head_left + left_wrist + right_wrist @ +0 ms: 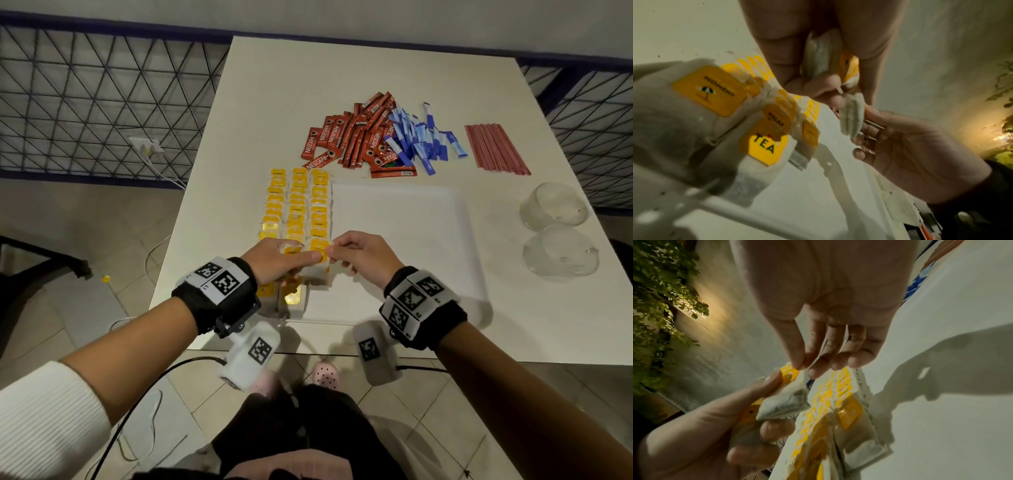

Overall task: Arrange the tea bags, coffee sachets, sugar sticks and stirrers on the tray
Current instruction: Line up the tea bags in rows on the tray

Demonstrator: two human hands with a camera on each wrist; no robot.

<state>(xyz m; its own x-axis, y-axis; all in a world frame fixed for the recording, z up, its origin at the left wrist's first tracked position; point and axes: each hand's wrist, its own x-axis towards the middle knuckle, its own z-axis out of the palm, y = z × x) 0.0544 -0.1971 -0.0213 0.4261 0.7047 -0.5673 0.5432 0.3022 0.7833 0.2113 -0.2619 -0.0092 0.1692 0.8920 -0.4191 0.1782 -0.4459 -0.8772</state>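
Three rows of tea bags (297, 209) run along the left edge of the white tray (404, 253), yellow tags up; the leftmost rows look to sit at or past the tray's left rim, can't tell exactly since tray and surface (342, 75) are both white. Left hand (274, 257) grips a small bunch of tea bags (819, 55) in curled fingers, thumb on a yellow tag. Right hand (359, 255) pinches the edge of one bag (791, 374) from that bunch between thumb and forefinger, other fingers loosely curled; both hands meet over the near end of the rows. Most of the tray right of the rows is bare white, with open room. Coffee sachets (349, 137) in a red heap beyond the tray's far edge, one or two touching or overlapping that edge. Sugar sticks (421, 140) in a blue-white heap just right of the coffee, mixed at the border. Stirrers (496, 149) in a neat pink bundle, apart to the right, near the surface's right side. Two clear glasses (555, 209) sit close to the right edge of the surface. Near ends of the tea rows are hidden under the left hand and wristband. Tray's near rim sits close to the surface's front edge. Both wrist views are blurred; tag text is only partly readable.
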